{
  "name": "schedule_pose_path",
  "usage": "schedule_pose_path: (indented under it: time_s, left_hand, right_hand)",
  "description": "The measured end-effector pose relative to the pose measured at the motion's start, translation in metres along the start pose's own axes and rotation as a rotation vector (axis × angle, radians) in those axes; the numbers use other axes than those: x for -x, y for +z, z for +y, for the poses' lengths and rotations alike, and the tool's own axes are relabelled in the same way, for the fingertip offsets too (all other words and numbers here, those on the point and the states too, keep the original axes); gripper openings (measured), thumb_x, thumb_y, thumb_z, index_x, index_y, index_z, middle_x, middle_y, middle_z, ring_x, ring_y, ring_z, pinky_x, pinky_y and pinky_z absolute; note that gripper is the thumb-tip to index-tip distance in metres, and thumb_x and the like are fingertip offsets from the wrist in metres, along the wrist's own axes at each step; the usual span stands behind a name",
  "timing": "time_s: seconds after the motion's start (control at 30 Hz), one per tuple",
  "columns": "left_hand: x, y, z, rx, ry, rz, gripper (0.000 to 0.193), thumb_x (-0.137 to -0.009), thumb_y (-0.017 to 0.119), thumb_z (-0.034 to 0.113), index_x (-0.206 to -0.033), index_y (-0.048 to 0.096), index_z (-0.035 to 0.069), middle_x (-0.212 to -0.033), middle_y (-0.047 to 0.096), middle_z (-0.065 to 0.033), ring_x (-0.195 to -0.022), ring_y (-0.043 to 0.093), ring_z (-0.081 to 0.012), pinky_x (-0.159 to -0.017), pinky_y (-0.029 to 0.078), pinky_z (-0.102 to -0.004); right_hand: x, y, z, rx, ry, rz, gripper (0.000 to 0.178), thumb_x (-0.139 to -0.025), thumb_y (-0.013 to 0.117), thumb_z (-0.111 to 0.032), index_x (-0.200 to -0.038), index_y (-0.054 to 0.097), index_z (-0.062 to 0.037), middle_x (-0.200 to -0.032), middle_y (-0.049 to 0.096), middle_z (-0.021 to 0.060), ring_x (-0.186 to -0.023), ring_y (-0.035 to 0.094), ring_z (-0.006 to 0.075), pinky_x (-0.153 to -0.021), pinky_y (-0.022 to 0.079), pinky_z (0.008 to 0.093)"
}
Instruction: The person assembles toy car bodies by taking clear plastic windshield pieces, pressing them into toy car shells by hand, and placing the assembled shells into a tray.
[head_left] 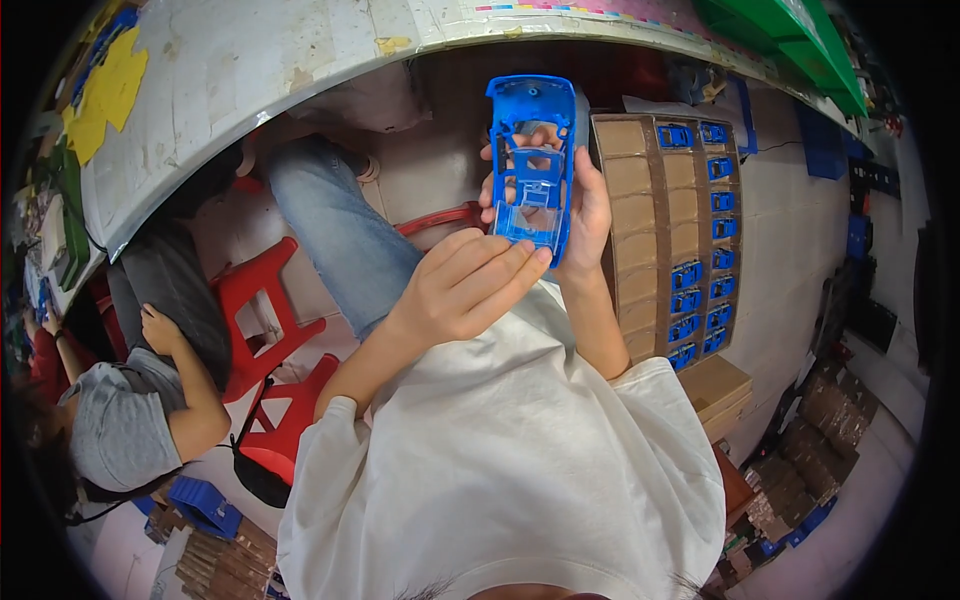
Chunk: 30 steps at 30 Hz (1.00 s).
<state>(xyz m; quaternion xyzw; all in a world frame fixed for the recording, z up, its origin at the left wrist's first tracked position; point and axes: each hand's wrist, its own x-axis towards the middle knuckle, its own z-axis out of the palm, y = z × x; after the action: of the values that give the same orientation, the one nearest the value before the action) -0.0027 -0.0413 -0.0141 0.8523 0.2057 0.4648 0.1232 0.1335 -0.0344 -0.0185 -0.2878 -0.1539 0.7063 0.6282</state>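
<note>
- Between both hands: a blue car-shaped shell (537, 187), hollow side up, clear part (527, 222) within its near end.
- Right hand (590, 215) grips the shell, curled around it; left hand (465, 285), fingers together, touches the near end, thumb hidden, so grip unclear.
- Seemingly seating the clear part; next calls for gentle, even pressure.

A long, hollow blue shell (567, 165) is being held lengthwise, its inside facing the camera, openings showing along its middle. A clear part (524, 224) is lying inside the shell's near end; how firmly it is sitting is unclear.
</note>
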Motion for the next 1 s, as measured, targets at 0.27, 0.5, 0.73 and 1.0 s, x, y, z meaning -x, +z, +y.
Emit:
schedule_pose_path:
  time_s: [0.27, 0.5, 0.73, 1.0]
  left_hand:
    - [-0.002, -0.006, 0.007, -0.163, -0.045, 0.025, 0.029, -0.060, 0.063, 0.006, -0.089, 0.064, 0.003, -0.085, 0.060, -0.0054, -0.075, 0.056, -0.0159, -0.059, 0.043, -0.0255]
    - [-0.008, -0.011, 0.009, -0.240, -0.138, -0.074, 0.033, -0.063, 0.064, 0.012, -0.096, 0.062, 0.008, -0.093, 0.059, -0.0005, -0.078, 0.051, -0.0162, -0.065, 0.040, -0.0277]
    - [-0.013, -0.028, 0.005, 0.007, -0.319, -0.039, 0.021, -0.063, 0.068, 0.009, -0.083, 0.063, 0.011, -0.087, 0.060, -0.0006, -0.073, 0.049, -0.0173, -0.068, 0.037, -0.0284]
    - [-0.026, -0.016, -0.022, 0.251, -0.776, 0.250, 0.040, -0.068, 0.066, 0.008, -0.104, 0.051, 0.003, -0.097, 0.053, -0.0082, -0.081, 0.049, -0.0185, -0.070, 0.037, -0.0279]
  right_hand:
    - [0.003, 0.000, 0.004, 0.102, -0.004, -0.063, 0.045, -0.090, 0.026, -0.042, -0.112, 0.039, -0.0043, -0.104, 0.050, 0.0229, -0.074, 0.058, 0.0300, -0.062, 0.052, 0.0366]
    - [0.002, 0.000, 0.010, 0.299, -0.112, -0.021, 0.043, -0.092, 0.028, -0.040, -0.117, 0.037, -0.0051, -0.113, 0.048, 0.0170, -0.095, 0.054, 0.0287, -0.076, 0.049, 0.0360]
    - [0.003, -0.003, 0.009, 0.172, 0.014, -0.062, 0.047, -0.091, 0.030, -0.044, -0.116, 0.040, -0.0054, -0.114, 0.049, 0.0171, -0.094, 0.055, 0.0233, -0.077, 0.048, 0.0344]
    - [0.009, 0.007, 0.004, 0.183, 0.034, -0.140, 0.047, -0.092, 0.031, -0.043, -0.118, 0.039, -0.0046, -0.115, 0.048, 0.0165, -0.094, 0.056, 0.0217, -0.079, 0.049, 0.0328]
